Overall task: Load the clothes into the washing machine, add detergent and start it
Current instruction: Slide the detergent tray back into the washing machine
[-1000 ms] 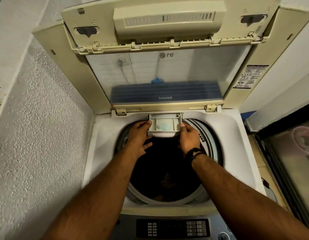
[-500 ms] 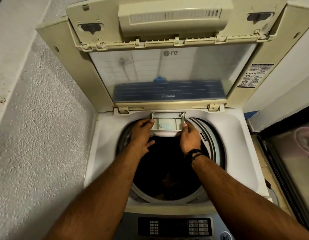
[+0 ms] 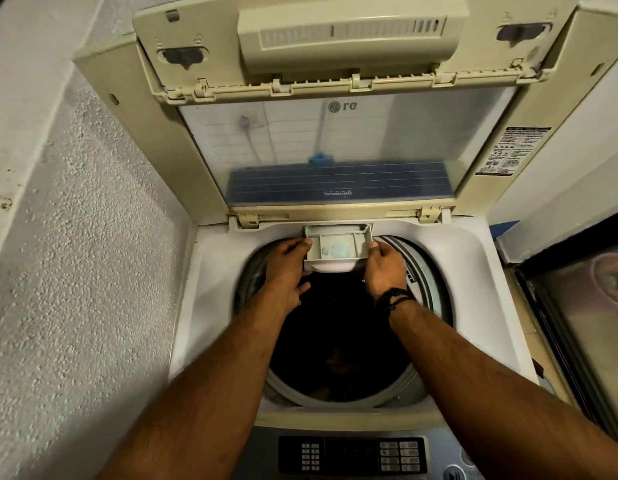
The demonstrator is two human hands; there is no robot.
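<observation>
A cream and white top-loading washing machine [image 3: 487,292] fills most of the view, and everything else sits around it. Its folding cream plastic lid with a clear window [image 3: 321,147] stands raised at the machine's back edge. A rough white textured wall [image 3: 75,271] runs just beside the machine's left side. The round dark drum opening with a grey rim [image 3: 338,327] lies in the middle of the machine's top; dark clothes [image 3: 335,362] lie deep inside it, dim and hard to make out. A grey control panel with a dark display and pale buttons [image 3: 352,455] spans the machine's front edge, nearest the viewer.

Both bare forearms reach from the front of the machine over the drum opening to its back rim. There a small pale grey plastic detergent drawer [image 3: 337,245] juts out from the machine's back edge over the opening, with pale blue detergent powder [image 3: 335,250] in its middle compartment. The left hand [image 3: 286,271] touches the drawer's left side with fingers stretched forward and the thumb hanging loose below. The right hand [image 3: 383,265], with a black band [image 3: 392,299] round its wrist, holds the drawer's right side, fingers curled under it and thumb on the drawer's right front corner.
</observation>
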